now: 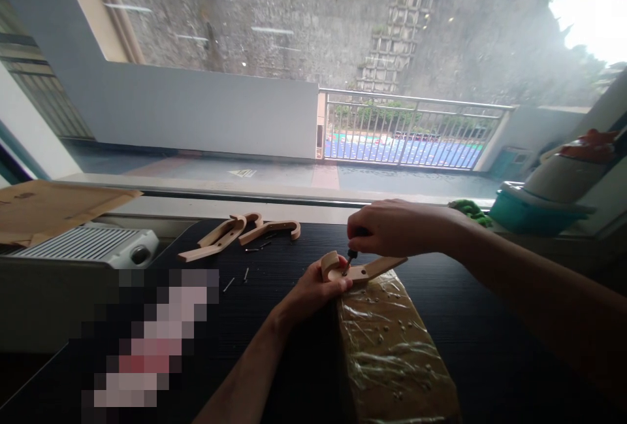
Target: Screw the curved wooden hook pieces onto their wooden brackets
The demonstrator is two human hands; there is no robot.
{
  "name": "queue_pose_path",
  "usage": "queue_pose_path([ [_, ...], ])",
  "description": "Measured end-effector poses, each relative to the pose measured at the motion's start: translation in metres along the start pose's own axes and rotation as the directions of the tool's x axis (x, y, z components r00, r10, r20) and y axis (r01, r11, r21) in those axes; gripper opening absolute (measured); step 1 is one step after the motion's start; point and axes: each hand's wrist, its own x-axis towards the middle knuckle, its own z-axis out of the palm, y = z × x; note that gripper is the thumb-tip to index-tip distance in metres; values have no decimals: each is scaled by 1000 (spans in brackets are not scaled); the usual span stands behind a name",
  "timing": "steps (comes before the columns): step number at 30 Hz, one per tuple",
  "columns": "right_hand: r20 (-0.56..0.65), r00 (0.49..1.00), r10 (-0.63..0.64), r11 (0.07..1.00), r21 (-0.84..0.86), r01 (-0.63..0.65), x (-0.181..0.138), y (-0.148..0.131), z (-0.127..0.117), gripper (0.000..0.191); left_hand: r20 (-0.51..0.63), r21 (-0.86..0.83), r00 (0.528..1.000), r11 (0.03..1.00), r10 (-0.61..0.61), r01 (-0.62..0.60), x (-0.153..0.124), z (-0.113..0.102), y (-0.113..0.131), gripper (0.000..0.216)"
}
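Observation:
My right hand (365, 225) is wrapped round the dark handle of a screwdriver (351, 255), whose shaft points down at a curved wooden hook (360, 273). The tip meets the wood near the hook's rounded end. My left hand (323, 280) grips that rounded end from the left, thumb along the near side. Beneath the hook lies a box wrapped in clear tape (392, 339), its top dotted with small holes. More wooden hooks (223, 241) rest on the dark table to the left, with several loose screws (245, 274) on the tabletop in front of them.
The black table (274, 306) stands against a window with a railing (416, 130) outside. A cardboard piece (63, 208) lies over a white slatted appliance (98, 244) at the left. A teal container (531, 208) and a green plant (470, 212) sit at the right.

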Motion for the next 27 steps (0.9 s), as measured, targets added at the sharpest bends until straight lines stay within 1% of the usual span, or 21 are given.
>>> queue_pose_path([
  [2, 29, 999, -24, 1000, 11, 24, -1, -1, -5, 21, -3, 6, 1000, 1000, -5, 5, 0, 0, -1, 32],
  [4, 33, 998, -49, 999, 20, 49, -1, -2, -8, 21, -9, 36, 1000, 999, -17, 17, 0, 0, 1, 32],
  [8, 23, 997, -67, 996, 56, 66, 3, -2, -4, 22, -15, 57, 1000, 998, -11, 12, -2, 2, 6, 31],
  [13, -41, 999, -13, 997, 78, 16, 6, 2, 8, 25, 20, 24, 1000, 1000, -2, 1, -2, 2, 5, 27],
  [17, -54, 998, 24, 998, 56, -21, 4, 2, 10, 30, 4, 5, 1000, 1000, -5, 5, 0, 1, 0, 29],
  [20, -21, 1000, 17, 1000, 21, -16, 1, 0, 3, 26, -22, 10, 1000, 1000, -6, 6, 0, 1, -2, 33],
  [23, 17, 1000, -9, 1000, 11, 9, -2, -3, -6, 20, -20, 13, 1000, 1000, -8, 8, -1, 1, 0, 34],
  [27, 43, 999, -33, 999, 37, 32, -1, -3, -8, 21, -11, 23, 1000, 1000, -14, 15, -1, 2, 3, 33],
])
